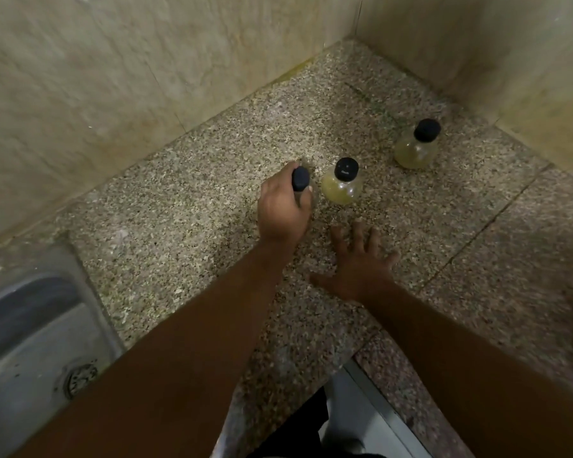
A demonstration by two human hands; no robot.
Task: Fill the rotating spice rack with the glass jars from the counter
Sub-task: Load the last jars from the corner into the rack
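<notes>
Left hand (283, 209) is wrapped around 1 clear glass jar (306, 188) by its black cap, just left of the middle jar (341, 183), a 3rd jar (415, 145) sits farther back-right, right hand (361, 266) hovers spread below, sink (30, 342) far left.

No legible text anywhere. Middle jar (341, 185): black cap carries a small pale mark, too blurred to read. Far jar (416, 145): plain black cap, glass without a label. Jar in the left hand (283, 206): dark cap, nothing readable. Bench (186, 206), tiled wall (113, 77) and sink (30, 342) carry no lettering, numbers or signs.
</notes>
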